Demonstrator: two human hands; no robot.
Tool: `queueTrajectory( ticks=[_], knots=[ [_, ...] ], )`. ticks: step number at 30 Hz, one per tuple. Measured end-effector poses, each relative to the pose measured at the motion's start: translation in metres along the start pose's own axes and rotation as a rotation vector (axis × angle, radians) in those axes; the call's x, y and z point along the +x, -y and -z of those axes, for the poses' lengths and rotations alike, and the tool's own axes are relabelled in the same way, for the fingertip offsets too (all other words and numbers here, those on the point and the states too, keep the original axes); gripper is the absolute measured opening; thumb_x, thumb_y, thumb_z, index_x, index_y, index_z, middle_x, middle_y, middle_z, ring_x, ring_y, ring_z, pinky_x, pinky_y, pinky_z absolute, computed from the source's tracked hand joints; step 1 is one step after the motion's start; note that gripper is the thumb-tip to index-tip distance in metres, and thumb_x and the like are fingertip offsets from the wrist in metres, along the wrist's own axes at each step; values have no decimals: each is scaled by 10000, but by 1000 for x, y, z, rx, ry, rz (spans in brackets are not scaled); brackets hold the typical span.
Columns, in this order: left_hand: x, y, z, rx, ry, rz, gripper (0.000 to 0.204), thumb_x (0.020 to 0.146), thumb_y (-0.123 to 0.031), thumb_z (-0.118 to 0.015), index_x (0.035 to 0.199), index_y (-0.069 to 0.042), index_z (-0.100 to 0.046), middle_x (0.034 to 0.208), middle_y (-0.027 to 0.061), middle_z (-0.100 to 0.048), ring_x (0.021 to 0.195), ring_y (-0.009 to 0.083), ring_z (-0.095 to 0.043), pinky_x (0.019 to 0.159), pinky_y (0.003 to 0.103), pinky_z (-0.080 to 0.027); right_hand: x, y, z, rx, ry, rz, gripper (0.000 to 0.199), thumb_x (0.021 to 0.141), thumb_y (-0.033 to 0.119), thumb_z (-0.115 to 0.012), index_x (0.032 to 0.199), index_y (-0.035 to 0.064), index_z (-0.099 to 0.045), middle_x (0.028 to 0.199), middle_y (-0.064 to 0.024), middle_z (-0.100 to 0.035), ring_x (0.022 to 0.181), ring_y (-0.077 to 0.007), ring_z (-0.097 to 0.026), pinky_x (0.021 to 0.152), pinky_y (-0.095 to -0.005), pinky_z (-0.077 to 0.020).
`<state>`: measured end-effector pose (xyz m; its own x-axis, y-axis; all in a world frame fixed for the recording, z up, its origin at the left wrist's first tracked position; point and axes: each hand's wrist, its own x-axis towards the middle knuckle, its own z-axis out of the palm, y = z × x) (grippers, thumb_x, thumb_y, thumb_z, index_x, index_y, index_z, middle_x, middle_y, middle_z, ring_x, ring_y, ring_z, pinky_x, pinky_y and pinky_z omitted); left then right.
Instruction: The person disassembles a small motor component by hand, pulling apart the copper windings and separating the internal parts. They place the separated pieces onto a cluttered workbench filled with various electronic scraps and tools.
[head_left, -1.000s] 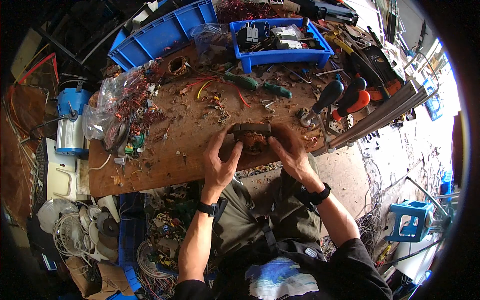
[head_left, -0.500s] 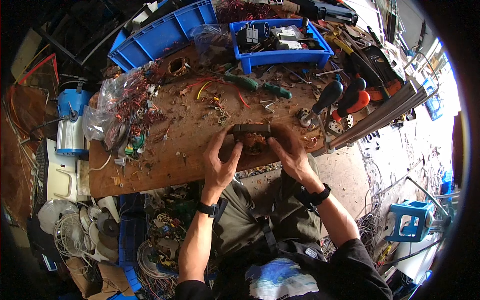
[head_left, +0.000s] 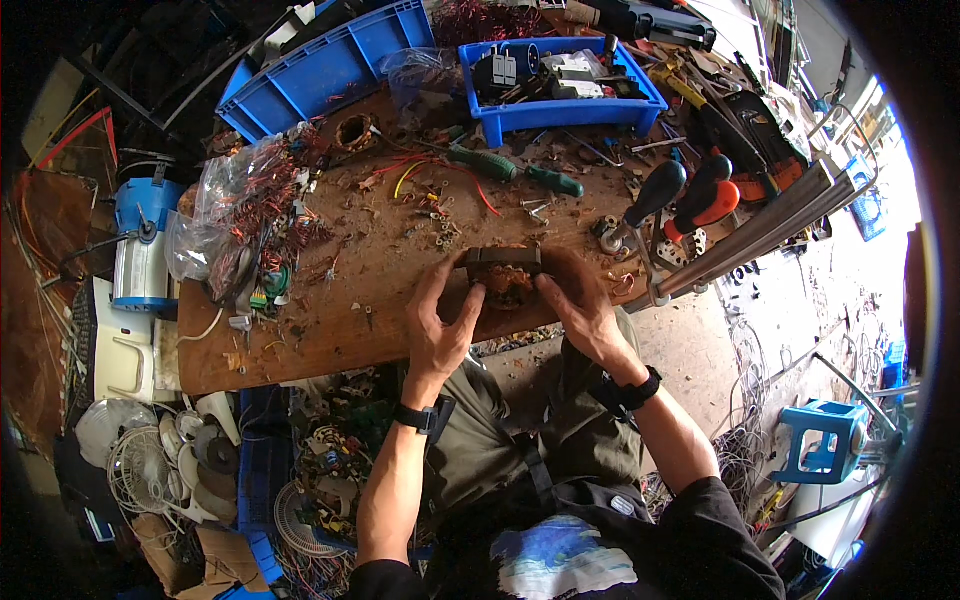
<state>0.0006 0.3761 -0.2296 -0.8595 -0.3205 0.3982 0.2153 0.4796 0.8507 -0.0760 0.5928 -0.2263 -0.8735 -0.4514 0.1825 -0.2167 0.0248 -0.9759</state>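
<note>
A motor stator (head_left: 505,280) with a dark metal core and copper-coloured windings is gripped between my two hands at the workbench's near edge. My left hand (head_left: 442,310) closes round its left side, the thumb against the windings. On the opposite side my right hand (head_left: 580,310) holds it, thumb pressed near the windings. Fingers behind the core are partly hidden. Beyond it on the wooden bench (head_left: 400,260) lie small metal bits, a red wire (head_left: 483,192) and two green-handled screwdrivers (head_left: 553,181).
A blue tray (head_left: 570,120) of parts and a larger blue crate (head_left: 330,80) stand at the back. Red wire scraps (head_left: 290,190) are heaped at the left. Dark and orange tool handles (head_left: 715,205) rise beside a metal bar (head_left: 750,235) at the right.
</note>
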Motion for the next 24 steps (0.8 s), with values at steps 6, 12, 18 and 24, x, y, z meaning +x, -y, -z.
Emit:
queueTrajectory(
  ticks=[6, 12, 18, 24],
  knots=[
    [0, 4, -2, -26, -1, 8, 499, 996, -242, -728, 1423, -3, -630, 1361, 228, -679, 1281, 378, -656, 1099, 461, -496, 0, 1, 0, 2, -9, -9, 451, 1088, 276, -655, 1411, -20, -550, 1332, -211, -676, 1243, -276, -649, 1068, -396, -502],
    [1, -2, 2, 55, -1, -32, 489, 996, -235, -727, 1417, -4, -636, 1352, 227, -684, 1278, 375, -657, 1096, 463, -498, 1, 4, 1, -19, 11, -19, 447, 1090, 268, -653, 1414, -23, -548, 1330, -210, -677, 1234, -272, -652, 1061, -390, -506],
    [1, -2, 1, 59, -11, -38, 495, 998, -248, -726, 1422, -9, -635, 1356, 229, -682, 1277, 378, -656, 1095, 461, -496, 1, 5, 1, 7, 15, -11, 450, 1091, 282, -648, 1408, -23, -552, 1321, -204, -678, 1234, -268, -646, 1060, -388, -502],
    [1, -1, 1, 29, -5, -17, 505, 1000, -254, -726, 1432, -11, -633, 1361, 232, -680, 1284, 378, -651, 1101, 464, -491, 3, -3, 2, 7, 27, 15, 462, 1088, 294, -648, 1409, -23, -549, 1306, -198, -677, 1221, -266, -645, 1055, -390, -500]
  ],
)
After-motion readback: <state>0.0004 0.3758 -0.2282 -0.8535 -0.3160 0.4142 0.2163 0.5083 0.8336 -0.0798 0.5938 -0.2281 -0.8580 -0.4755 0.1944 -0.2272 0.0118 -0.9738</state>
